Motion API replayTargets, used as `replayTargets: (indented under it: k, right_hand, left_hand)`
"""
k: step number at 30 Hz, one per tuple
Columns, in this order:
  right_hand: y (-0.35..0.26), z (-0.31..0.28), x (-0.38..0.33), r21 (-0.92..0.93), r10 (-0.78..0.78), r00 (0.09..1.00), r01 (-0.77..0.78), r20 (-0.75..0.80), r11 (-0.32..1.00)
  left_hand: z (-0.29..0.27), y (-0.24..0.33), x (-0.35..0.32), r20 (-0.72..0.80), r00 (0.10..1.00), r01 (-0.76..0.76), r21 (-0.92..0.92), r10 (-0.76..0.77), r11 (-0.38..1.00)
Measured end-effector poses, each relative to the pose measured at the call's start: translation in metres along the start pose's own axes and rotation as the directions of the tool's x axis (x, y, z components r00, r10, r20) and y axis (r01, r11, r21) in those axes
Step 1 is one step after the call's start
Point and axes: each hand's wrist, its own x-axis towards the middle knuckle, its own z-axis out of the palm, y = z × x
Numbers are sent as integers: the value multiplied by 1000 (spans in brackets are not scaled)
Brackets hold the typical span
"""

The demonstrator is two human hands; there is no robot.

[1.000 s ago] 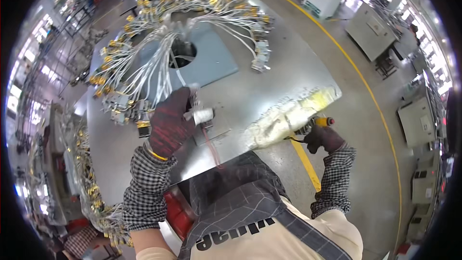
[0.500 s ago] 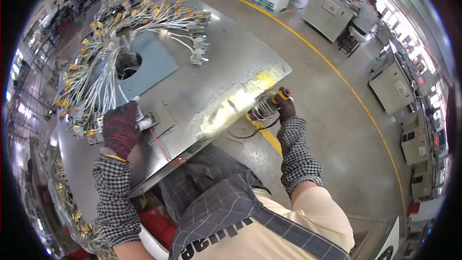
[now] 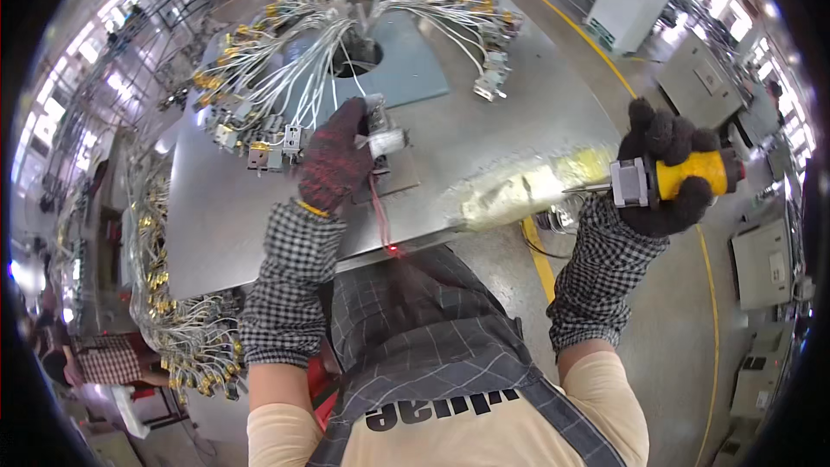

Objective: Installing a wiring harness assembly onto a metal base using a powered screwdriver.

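My left hand, in a dark red glove, grips a small grey connector block with red wires trailing toward the near edge of the metal worktable. My right hand, in a black glove, holds a yellow-handled screwdriver off the table's right edge, its metal tip pointing left toward the table. A fan of white wire harnesses with yellow and grey connectors spreads around a round hole in a blue-grey plate just beyond my left hand.
More wire bundles with yellow connectors hang off the table's left side. Yellow floor lines run along the concrete on the right. Grey cabinets and machines stand at the right; a person in a checked shirt is at lower left.
My right hand lifted the screwdriver up and out to the right, away from the table edge. My left hand keeps its grip on the connector block.
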Motion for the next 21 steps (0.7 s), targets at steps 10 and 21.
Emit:
replayTargets:
  k: [10, 21]
  right_hand:
    - [157, 81, 42, 354, 337, 913, -402, 232, 845]
    - [169, 98, 6, 73, 380, 913, -373, -147, 925]
  left_hand:
    - [-36, 8, -17, 133, 989, -87, 156, 67, 984]
    - [-21, -16, -18, 139, 976, -205, 357, 165, 911]
